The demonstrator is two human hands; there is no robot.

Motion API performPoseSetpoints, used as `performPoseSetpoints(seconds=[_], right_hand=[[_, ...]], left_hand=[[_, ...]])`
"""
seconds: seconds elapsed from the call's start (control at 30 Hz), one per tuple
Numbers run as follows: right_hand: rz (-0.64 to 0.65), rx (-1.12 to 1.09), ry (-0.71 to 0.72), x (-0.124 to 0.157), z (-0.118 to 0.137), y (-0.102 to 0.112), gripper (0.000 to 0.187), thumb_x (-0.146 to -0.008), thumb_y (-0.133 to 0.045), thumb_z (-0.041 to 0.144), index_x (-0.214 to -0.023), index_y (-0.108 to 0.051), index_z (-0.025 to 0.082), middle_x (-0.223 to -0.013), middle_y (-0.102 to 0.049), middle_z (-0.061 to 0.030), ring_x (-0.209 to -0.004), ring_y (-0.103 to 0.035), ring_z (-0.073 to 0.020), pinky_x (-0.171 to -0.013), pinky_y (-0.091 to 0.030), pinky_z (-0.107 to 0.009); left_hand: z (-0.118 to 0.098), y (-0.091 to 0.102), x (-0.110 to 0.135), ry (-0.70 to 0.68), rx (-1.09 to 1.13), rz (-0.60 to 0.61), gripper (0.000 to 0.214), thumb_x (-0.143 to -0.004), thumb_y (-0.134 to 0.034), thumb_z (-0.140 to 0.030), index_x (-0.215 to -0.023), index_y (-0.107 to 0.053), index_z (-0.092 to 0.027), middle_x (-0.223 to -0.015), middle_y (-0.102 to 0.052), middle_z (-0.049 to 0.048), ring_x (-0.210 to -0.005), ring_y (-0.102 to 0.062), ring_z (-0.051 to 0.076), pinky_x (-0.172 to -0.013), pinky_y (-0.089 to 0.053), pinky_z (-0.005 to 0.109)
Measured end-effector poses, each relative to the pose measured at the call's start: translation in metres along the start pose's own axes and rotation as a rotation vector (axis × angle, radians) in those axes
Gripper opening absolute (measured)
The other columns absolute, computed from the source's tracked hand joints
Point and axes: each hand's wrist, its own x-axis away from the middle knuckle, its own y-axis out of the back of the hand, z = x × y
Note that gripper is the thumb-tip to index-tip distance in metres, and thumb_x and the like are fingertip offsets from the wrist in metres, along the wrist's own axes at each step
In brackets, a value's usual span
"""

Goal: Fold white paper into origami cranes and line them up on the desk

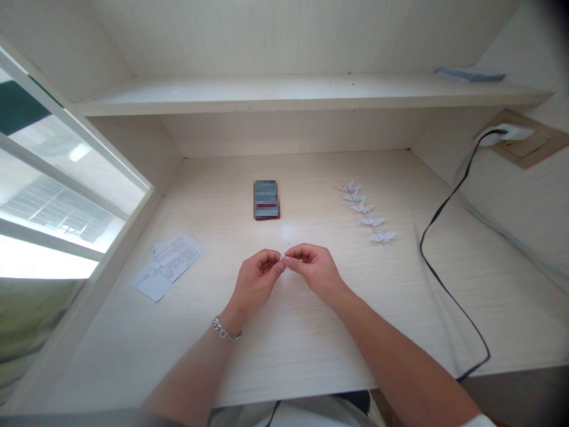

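Note:
Over the middle of the desk, my left hand (259, 279) and my right hand (315, 267) meet fingertip to fingertip. Both pinch a small piece of white paper (283, 257) between thumb and fingers. Most of that paper is hidden, so its folded shape cannot be made out. To the right of my hands, several folded white paper cranes (372, 220) stand in a slanting row. A silver chain bracelet (224, 330) circles my left wrist.
Printed paper sheets (175, 261) overlap at the left. A dark pixelated rectangle (267, 200) lies beyond my hands. A black cable (444, 279) runs from the wall socket (528, 145) down the desk's right side. Overhead, a shelf (267, 105) crosses the back, holding a flat bluish item (471, 74).

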Motion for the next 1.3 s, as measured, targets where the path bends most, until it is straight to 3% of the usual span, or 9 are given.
performPoseSetpoints(seconds=[0.33, 0.57, 0.77, 1.03, 1.3], right_hand=[[0.051, -0.037, 0.019, 0.001, -0.001, 0.002, 0.013, -0.069, -0.065, 0.028, -0.075, -0.063, 0.017, -0.072, -0.062, -0.0023, -0.068, -0.056, -0.014, -0.064, -0.045, -0.028], [0.075, -0.274, 0.009, -0.003, -0.01, 0.002, 0.011, -0.066, -0.069, 0.025, -0.074, -0.066, 0.019, -0.069, -0.061, 0.0004, -0.066, -0.055, -0.0126, -0.066, -0.044, -0.028], [0.114, -0.346, -0.022, -0.003, -0.01, 0.002, 0.011, -0.065, -0.07, 0.024, -0.075, -0.067, 0.02, -0.068, -0.061, 0.0007, -0.062, -0.054, -0.0118, -0.064, -0.044, -0.028], [0.071, -0.287, -0.011, -0.001, -0.005, 0.001, 0.015, -0.062, -0.072, 0.028, -0.071, -0.066, 0.018, -0.064, -0.06, 0.0007, -0.061, -0.053, -0.0114, -0.062, -0.043, -0.027], [0.031, -0.096, -0.01, -0.002, -0.005, 0.0, 0.016, -0.068, -0.065, 0.032, -0.073, -0.062, 0.017, -0.068, -0.06, -0.0012, -0.064, -0.053, -0.0129, -0.062, -0.044, -0.026]], left_hand=[[-0.004, -0.001, 0.003, -0.031, -0.144, -0.044, 0.017, -0.075, -0.059, -0.03, -0.081, -0.061, -0.015, -0.076, -0.063, 0.0038, -0.069, -0.057, 0.013, -0.064, -0.046, 0.024], [-0.005, 0.0, 0.007, -0.109, -0.125, -0.061, 0.018, -0.072, -0.062, -0.027, -0.087, -0.062, -0.016, -0.083, -0.063, 0.0059, -0.076, -0.058, 0.016, -0.072, -0.048, 0.028], [-0.008, 0.001, 0.008, -0.152, -0.109, -0.088, 0.017, -0.072, -0.062, -0.025, -0.086, -0.064, -0.016, -0.082, -0.063, 0.0064, -0.075, -0.058, 0.016, -0.07, -0.049, 0.028], [-0.01, 0.001, 0.007, -0.142, -0.16, -0.113, 0.013, -0.075, -0.059, -0.027, -0.08, -0.065, -0.016, -0.077, -0.064, 0.0051, -0.072, -0.059, 0.015, -0.068, -0.047, 0.026], [-0.007, -0.001, 0.003, -0.004, -0.067, -0.046, 0.018, -0.072, -0.062, -0.031, -0.08, -0.064, -0.015, -0.075, -0.066, 0.0045, -0.067, -0.059, 0.014, -0.062, -0.047, 0.025]])
